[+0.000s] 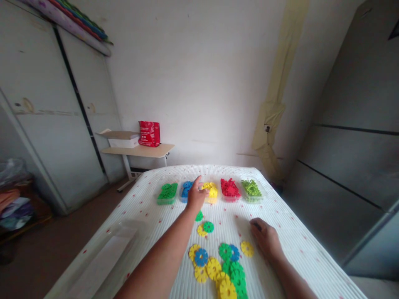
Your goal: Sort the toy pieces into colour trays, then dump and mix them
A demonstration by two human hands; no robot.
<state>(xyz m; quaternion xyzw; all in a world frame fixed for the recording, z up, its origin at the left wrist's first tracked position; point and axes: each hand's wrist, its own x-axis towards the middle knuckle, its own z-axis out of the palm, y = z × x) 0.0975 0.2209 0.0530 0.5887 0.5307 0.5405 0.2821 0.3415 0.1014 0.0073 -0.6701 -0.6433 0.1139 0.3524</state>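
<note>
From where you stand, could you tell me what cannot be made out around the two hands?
- Head view: left hand covers part of the blue tray; whether it holds a piece is hidden.
- Right hand, knuckles up, hides anything beneath it.
- Loose pile is cut off by the bottom edge.

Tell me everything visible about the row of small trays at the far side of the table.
The row of small trays holds five shallow boxes of clear plastic, side by side on the white ribbed tablecloth. From left to right they hold dark green, blue, yellow, red and light green toothed discs. The left hand reaches over the blue and yellow trays; whether it touches them is unclear.
</note>
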